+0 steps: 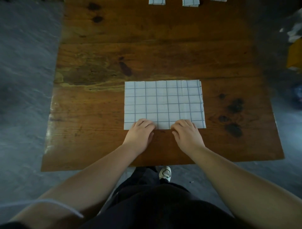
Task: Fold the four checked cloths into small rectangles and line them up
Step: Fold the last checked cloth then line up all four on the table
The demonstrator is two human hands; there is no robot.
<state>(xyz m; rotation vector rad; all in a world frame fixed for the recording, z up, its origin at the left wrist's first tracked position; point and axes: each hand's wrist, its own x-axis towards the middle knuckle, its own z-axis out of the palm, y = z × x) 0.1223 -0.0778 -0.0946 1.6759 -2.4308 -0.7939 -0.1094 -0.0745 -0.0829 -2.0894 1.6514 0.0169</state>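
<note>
Cloth (163, 101) edge gripped: left hand (139, 133), right hand (186, 134), fingers (144, 123) curled.

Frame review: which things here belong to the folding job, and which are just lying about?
Job: checked cloth, left hand and right hand gripping its near edge, two folded cloths at the table's far edge.
Lying about: yellow object, white clutter at right.

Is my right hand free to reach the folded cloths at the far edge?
Likely yes, after letting go: right hand grips the checked cloth; only bare table lies before the folded cloths.
</note>
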